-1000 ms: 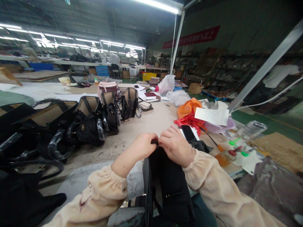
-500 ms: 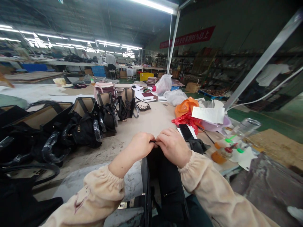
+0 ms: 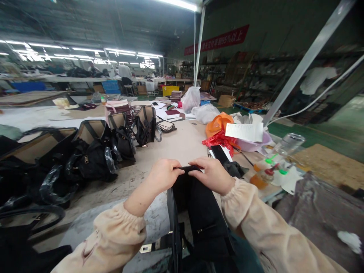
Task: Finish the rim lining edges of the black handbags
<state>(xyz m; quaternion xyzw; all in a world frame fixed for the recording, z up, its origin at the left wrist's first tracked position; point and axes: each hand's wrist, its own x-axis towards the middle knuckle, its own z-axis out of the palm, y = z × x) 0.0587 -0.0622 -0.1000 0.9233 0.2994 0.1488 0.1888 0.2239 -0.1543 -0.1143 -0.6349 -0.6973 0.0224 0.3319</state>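
A black bag (image 3: 207, 216) stands in front of me at the table's near edge, its far edge raised between my hands. My left hand (image 3: 163, 175) pinches that top edge at its left end, thumb and fingers closed on it. On the right end of the same edge, my right hand (image 3: 214, 174) grips with the thumb below and fingers above. A strap with a gold-coloured metal plate (image 3: 146, 248) sticks out to the left of the bag. Just beyond my right hand lies a dark phone (image 3: 219, 154) on white paper.
Several black bags (image 3: 88, 155) with tan insides line the left. At right are a red plastic bag (image 3: 218, 140), a lilac basin (image 3: 256, 142), a clear bottle (image 3: 291, 142) and small bottles of amber liquid (image 3: 258, 181). A slanted metal post (image 3: 307, 60) rises there.
My hands have moved apart along the bag's edge, baring a stretch of it between them. The right thumb now shows stretched out. The view has shifted slightly right.
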